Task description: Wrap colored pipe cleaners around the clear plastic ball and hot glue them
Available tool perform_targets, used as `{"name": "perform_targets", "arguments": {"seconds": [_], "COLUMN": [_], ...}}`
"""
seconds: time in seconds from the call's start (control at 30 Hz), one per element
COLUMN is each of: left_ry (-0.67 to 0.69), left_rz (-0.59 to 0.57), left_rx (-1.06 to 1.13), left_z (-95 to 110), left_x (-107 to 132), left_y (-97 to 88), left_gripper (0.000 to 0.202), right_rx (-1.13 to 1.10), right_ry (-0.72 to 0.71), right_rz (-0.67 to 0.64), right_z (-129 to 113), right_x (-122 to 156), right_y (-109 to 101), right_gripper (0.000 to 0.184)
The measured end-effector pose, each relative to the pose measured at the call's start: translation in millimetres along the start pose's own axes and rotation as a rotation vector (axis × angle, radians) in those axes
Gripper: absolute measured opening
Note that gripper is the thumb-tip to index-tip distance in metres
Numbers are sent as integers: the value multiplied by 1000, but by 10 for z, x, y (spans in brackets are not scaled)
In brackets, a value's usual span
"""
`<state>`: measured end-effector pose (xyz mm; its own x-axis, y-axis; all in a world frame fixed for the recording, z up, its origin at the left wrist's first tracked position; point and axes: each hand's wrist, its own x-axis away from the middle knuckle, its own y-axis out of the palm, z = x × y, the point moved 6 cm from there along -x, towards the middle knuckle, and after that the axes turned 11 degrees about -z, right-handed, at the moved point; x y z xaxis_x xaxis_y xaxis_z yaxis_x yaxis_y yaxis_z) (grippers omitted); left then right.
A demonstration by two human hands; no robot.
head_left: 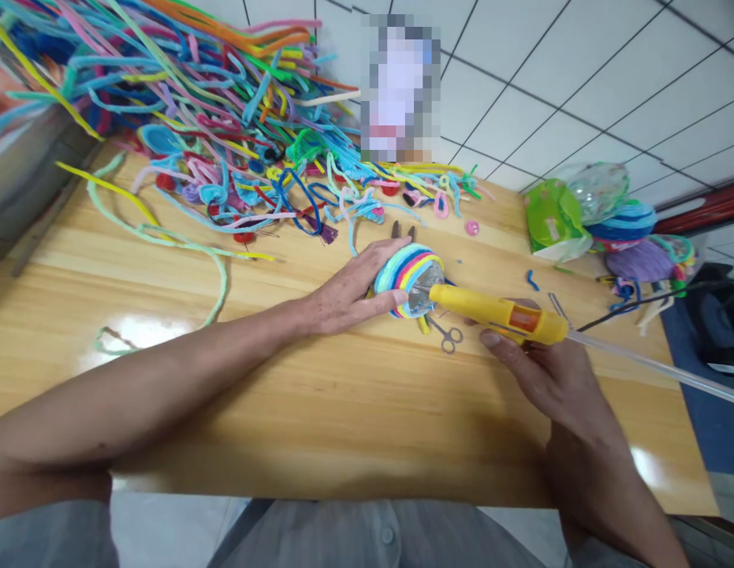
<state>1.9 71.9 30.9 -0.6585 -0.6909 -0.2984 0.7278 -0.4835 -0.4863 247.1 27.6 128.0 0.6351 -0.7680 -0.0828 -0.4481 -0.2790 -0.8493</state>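
My left hand [360,288] is wrapped round a rounded object banded with coloured pipe cleaners [400,272] in blue, yellow and pink. Its grey, shiny end faces right, toward my other hand. A yellow hot glue gun [482,309] sits in the grip of my right hand [538,359], its nozzle at that grey end; whether the tip touches cannot be made out. From the back of the gun a long clear glue stick [656,367] sticks out. Below the object lie small scissors [450,338], partly hidden. Dark tool tips [404,230] show just behind it.
A big tangle of pipe cleaners [225,102] covers the back left, with loose strands [221,276] in front. A green packet [553,217] and a purple bundle [638,260] stand at the right. A black cord [632,304] runs there. Behind the wooden table [319,418] is a tiled wall [520,71].
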Motion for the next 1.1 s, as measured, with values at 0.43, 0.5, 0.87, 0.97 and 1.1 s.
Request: {"name": "perform_targets", "arguments": {"seconds": [0.43, 0.5, 0.87, 0.97, 1.1], "left_ry": [-2, -1, -32, -34, -32], "left_rz": [-2, -3, 1, -2, 0], "left_rx": [-4, -6, 4, 7, 7], "left_z": [-2, -3, 3, 4, 5], "left_x": [-3, -4, -6, -9, -13], "left_y": [-3, -5, -4, -8, -10], "left_gripper": [83, 83, 85, 84, 83], "right_rx": [-26, -35, -3, 31, 54], "right_ry": [55, 39, 3, 5, 39], "right_rz": [-15, -18, -1, 22, 35], "right_z": [17, 12, -35, -24, 4], "right_x": [37, 31, 3, 21, 35], "right_y": [-1, 23, 36, 10, -11], "right_gripper": [12, 12, 11, 11, 14]}}
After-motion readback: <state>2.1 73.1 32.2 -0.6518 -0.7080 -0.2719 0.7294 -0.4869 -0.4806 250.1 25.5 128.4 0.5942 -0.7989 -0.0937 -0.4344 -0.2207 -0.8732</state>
